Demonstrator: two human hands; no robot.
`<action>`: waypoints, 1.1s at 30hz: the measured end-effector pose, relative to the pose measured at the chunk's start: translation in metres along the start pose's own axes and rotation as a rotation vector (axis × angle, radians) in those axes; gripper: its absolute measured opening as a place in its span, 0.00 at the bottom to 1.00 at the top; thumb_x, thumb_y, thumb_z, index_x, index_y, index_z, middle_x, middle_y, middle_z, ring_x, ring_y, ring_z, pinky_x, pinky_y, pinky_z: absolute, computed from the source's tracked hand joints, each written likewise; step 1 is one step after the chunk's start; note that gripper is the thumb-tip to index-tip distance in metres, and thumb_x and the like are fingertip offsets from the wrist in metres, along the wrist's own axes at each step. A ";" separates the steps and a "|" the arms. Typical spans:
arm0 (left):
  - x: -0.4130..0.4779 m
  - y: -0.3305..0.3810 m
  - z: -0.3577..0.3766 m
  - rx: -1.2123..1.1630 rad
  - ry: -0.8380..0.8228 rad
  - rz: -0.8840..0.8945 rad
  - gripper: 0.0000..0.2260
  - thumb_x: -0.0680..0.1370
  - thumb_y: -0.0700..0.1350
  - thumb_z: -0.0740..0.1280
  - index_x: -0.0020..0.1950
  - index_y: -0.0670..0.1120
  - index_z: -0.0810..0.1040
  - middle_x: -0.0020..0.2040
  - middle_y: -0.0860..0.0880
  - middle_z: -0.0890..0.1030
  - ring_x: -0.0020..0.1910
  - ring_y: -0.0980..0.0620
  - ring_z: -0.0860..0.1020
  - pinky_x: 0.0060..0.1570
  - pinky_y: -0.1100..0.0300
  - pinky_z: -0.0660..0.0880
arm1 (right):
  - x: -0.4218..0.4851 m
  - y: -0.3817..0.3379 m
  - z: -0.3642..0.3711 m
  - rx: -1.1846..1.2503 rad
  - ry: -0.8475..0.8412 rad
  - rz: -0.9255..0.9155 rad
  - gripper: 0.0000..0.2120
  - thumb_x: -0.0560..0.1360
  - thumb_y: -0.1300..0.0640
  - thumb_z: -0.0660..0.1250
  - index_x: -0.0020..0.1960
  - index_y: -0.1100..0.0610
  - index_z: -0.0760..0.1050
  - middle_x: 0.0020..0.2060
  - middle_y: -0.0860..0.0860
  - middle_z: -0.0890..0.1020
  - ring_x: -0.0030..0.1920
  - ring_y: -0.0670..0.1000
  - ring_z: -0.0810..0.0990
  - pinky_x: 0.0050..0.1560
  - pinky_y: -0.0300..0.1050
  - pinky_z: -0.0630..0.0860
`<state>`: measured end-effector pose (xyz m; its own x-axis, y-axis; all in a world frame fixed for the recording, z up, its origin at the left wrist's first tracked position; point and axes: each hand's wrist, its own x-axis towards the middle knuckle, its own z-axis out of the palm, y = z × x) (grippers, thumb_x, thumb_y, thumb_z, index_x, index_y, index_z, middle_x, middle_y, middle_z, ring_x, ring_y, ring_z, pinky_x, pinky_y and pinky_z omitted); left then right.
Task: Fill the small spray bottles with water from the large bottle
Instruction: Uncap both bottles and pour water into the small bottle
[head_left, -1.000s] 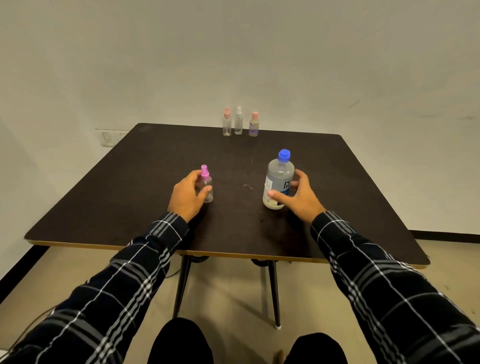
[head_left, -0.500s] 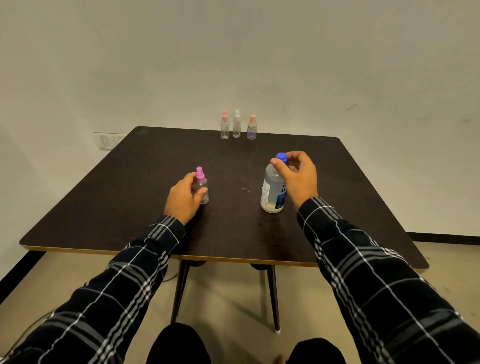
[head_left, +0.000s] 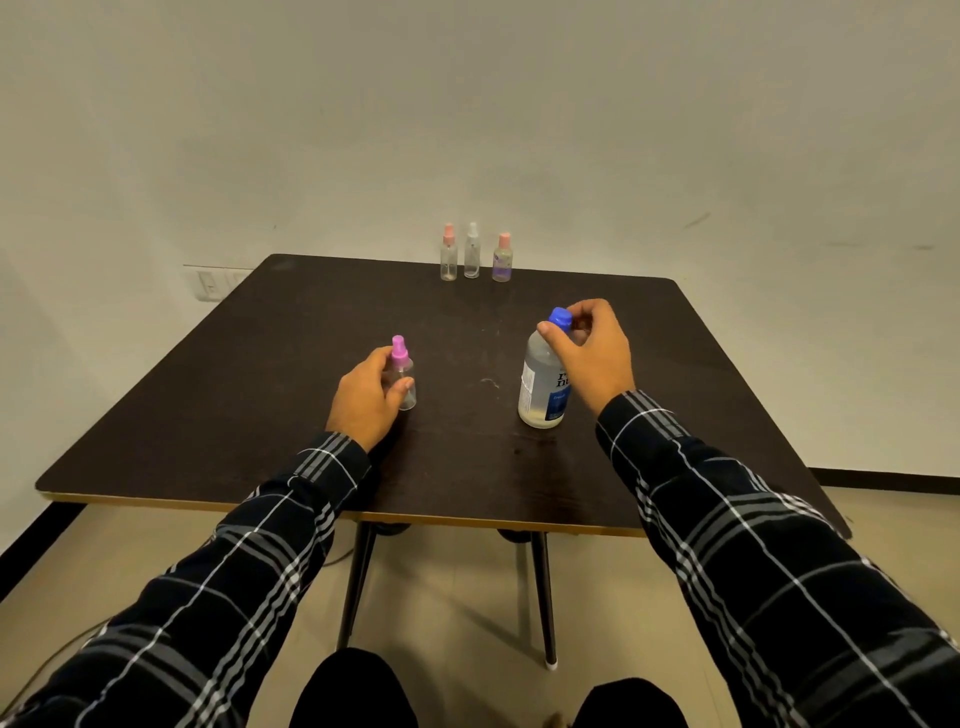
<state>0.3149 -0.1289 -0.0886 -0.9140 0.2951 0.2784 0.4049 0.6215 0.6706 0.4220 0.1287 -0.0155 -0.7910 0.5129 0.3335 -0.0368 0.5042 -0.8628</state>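
A large clear water bottle (head_left: 540, 395) with a blue cap (head_left: 561, 317) stands upright on the dark table (head_left: 249, 374). My right hand (head_left: 592, 358) reaches over it, with thumb and fingers pinched around the blue cap. Left of it stands a small clear spray bottle with a pink top (head_left: 402, 371), and my left hand (head_left: 363, 400) wraps around its body. Three more small spray bottles stand in a row at the table's far edge: one with a pink top (head_left: 449, 254), one with a white top (head_left: 471, 252), one with a pink top and purple label (head_left: 502, 260).
A wall rises right behind the table, with a socket plate (head_left: 210, 283) at the left. My knees (head_left: 353, 691) show below the table's near edge, between its thin black legs (head_left: 540, 597).
My right hand has left the large bottle's body, risen to its top and closed on the blue cap. My left hand has stayed on the small spray bottle.
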 end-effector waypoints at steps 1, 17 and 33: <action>0.000 0.000 -0.001 0.000 -0.001 0.002 0.21 0.80 0.45 0.69 0.73 0.46 0.71 0.64 0.45 0.80 0.63 0.47 0.78 0.65 0.47 0.75 | 0.001 0.001 0.000 -0.008 -0.006 -0.009 0.15 0.77 0.52 0.71 0.61 0.55 0.73 0.56 0.51 0.79 0.55 0.49 0.78 0.60 0.46 0.78; 0.000 0.003 -0.004 0.000 -0.040 -0.026 0.22 0.81 0.45 0.68 0.74 0.46 0.69 0.65 0.45 0.79 0.64 0.47 0.77 0.66 0.47 0.74 | -0.019 0.055 -0.031 -0.449 -0.014 0.442 0.13 0.76 0.53 0.72 0.59 0.51 0.76 0.55 0.52 0.81 0.54 0.52 0.78 0.58 0.52 0.77; 0.001 0.006 -0.017 -0.234 -0.108 -0.095 0.33 0.80 0.58 0.66 0.82 0.51 0.57 0.77 0.49 0.67 0.75 0.49 0.67 0.72 0.50 0.66 | -0.102 0.040 0.016 -0.434 -0.440 -0.363 0.07 0.80 0.47 0.61 0.51 0.48 0.75 0.39 0.44 0.80 0.39 0.44 0.77 0.42 0.42 0.75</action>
<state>0.3158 -0.1370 -0.0729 -0.9347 0.3267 0.1400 0.2892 0.4697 0.8341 0.4915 0.0858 -0.0897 -0.9513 -0.0218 0.3076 -0.1708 0.8678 -0.4667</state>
